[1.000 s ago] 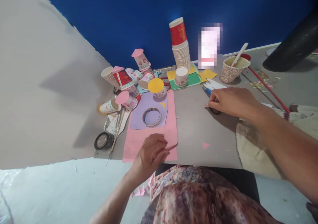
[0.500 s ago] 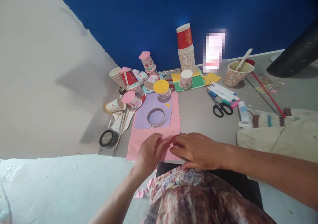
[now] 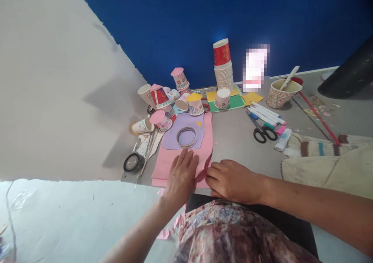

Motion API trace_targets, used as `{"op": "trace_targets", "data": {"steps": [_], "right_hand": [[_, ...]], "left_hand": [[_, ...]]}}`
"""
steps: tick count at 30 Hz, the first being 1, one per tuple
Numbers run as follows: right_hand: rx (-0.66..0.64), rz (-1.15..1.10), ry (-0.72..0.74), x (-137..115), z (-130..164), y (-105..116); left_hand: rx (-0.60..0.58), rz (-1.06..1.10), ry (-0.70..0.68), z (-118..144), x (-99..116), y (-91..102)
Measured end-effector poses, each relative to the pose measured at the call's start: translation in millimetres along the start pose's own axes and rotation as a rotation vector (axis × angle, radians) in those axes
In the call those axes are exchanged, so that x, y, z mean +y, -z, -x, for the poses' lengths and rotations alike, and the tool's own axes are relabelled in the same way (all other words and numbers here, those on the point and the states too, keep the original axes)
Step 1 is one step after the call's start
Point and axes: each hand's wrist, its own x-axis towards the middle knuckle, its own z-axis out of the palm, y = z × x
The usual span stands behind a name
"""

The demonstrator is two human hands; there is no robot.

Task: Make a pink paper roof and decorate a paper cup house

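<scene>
Our left hand (image 3: 182, 177) lies on pink paper (image 3: 163, 163) at the table's (image 3: 233, 138) near edge, fingers stretched out. Our right hand (image 3: 233, 181) curls its fingers at the paper's raised right edge; we cannot tell whether they pinch it. Just beyond our left hand, a tape roll (image 3: 178, 139) rests on purple paper (image 3: 169, 138). Scissors (image 3: 261, 128) lie farther right, beside markers (image 3: 264, 117).
</scene>
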Motion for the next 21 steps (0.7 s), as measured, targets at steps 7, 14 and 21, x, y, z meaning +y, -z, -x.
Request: {"op": "trace_targets", "data": {"steps": [7, 14, 21], "right_hand": [[-0.018, -0.054, 0.028, 7, 0, 3], [-0.367, -0.347, -0.142, 24, 20, 48], [-0.616, -0.392, -0.293, 24, 40, 79]], "left_hand": [[-0.109, -0.087, 0.063, 1, 0, 0.1], [-0.135, -0.097, 0.070, -6, -2, 8.1], [-0.076, -0.108, 0.067, -3, -13, 4.3]]}}
